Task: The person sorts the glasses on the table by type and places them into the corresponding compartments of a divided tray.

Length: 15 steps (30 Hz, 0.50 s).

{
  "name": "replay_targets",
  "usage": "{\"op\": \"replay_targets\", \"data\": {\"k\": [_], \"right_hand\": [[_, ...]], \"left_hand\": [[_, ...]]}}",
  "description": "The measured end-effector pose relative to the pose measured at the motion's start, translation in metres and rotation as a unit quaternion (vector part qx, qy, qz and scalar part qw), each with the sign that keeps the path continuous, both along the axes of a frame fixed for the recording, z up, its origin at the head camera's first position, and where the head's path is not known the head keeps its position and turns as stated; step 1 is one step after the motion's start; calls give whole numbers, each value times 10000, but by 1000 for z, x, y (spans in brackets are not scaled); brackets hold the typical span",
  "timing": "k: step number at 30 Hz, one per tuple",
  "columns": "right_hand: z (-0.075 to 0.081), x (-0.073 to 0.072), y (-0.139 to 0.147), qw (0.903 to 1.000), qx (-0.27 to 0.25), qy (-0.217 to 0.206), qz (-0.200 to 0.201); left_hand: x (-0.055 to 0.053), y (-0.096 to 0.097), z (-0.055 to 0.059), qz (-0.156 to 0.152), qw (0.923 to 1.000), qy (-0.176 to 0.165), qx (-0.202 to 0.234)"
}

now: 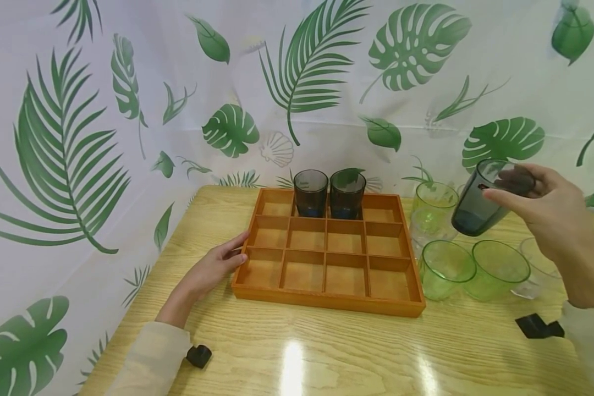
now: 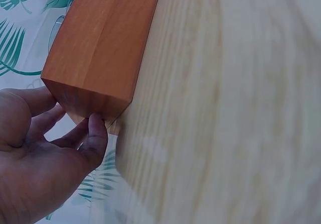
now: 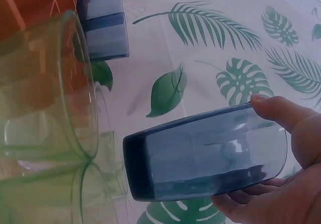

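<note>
At tray's [image 1: 329, 304] back edge: two grey tumblers [image 1: 310, 195] in | my right hand [image 1: 556, 206] grips third tumbler [image 1: 481, 204], left hand [image 1: 215, 269] tray | green tumblers [image 1: 496, 275] unplaced

A divided tray [image 1: 329, 304] sits on the desk [image 1: 257, 349] at the frame's centre. Two glasses [image 1: 311, 195] stand side by side in the middle compartments of its far row. To its right is a cluster of glasses [image 1: 447, 275]; above them, the right grip [image 1: 556, 212] holds another tumbler [image 1: 480, 206]. The left grip [image 1: 210, 275] is at the tray's left edge. A sheet [image 1: 168, 55] rises behind, filling the frame's top.
</note>
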State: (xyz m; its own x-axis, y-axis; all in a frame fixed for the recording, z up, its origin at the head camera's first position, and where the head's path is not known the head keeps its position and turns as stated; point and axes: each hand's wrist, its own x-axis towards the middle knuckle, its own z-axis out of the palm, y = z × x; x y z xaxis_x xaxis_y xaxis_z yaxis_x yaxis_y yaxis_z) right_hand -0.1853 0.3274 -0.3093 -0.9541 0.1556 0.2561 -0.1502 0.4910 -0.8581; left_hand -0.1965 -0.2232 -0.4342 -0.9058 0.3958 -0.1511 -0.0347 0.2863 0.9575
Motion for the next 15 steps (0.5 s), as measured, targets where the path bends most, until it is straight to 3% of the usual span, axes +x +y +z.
{"op": "replay_targets", "data": {"k": [15], "right_hand": [[8, -3, -40, 9970, 105, -539, 547]], "left_hand": [[0, 0, 0, -47, 9998, 77, -163]]}}
